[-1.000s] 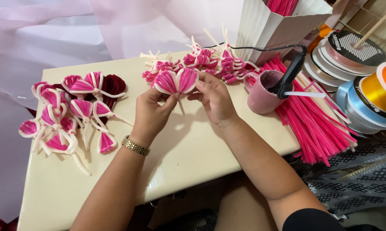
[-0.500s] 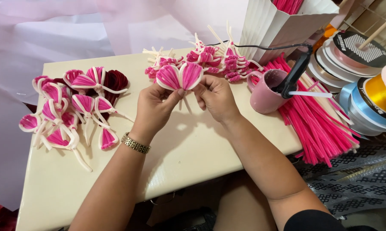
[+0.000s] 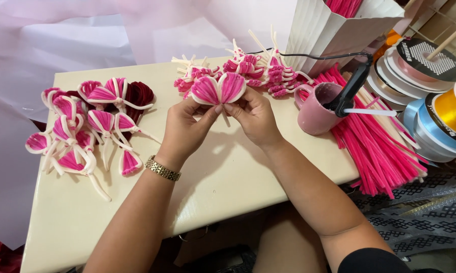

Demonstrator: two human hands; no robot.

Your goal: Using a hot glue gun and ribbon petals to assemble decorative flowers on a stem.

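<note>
Hands' [image 3: 187, 126] [image 3: 253, 116] pinching grip on pink pipe-cleaner bow [image 3: 219, 88]

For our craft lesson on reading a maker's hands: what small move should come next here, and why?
Probably twist the white stems together beneath the two pink petals: both the left hand and right hand pinch them side by side at the base, and a loose stem hangs below. Finished pieces lie left.
</note>
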